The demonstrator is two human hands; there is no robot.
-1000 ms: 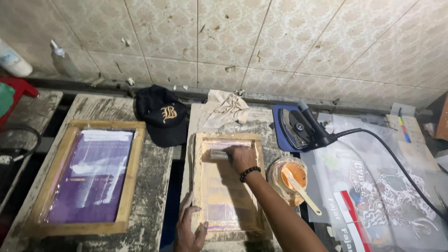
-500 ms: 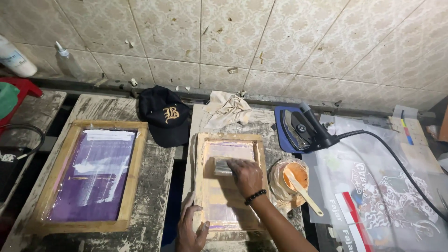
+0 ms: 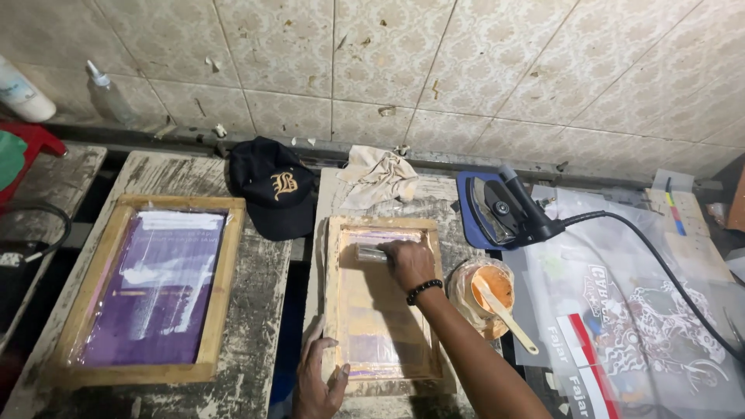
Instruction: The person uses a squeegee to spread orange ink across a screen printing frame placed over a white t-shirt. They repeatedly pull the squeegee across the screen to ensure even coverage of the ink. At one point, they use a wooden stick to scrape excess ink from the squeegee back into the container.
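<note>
Moving squeegee (image 3: 371, 253) back up frame (image 3: 335, 310)

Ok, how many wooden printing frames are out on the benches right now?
2. The purple-screened frame lies alone on the left bench. The orange-stained frame lies on the middle bench, its lower left corner under the left hand, the right hand inside it. More may sit out of view.

White bottle (image 3: 22, 91) far left, clear squeeze bottle (image 3: 109, 95) by wall, printed transparent sheets (image 3: 621, 310) right

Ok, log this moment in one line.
left hand: steadies wooden screen frame | right hand: presses squeegee on mesh | ink tub: beside frame
</note>
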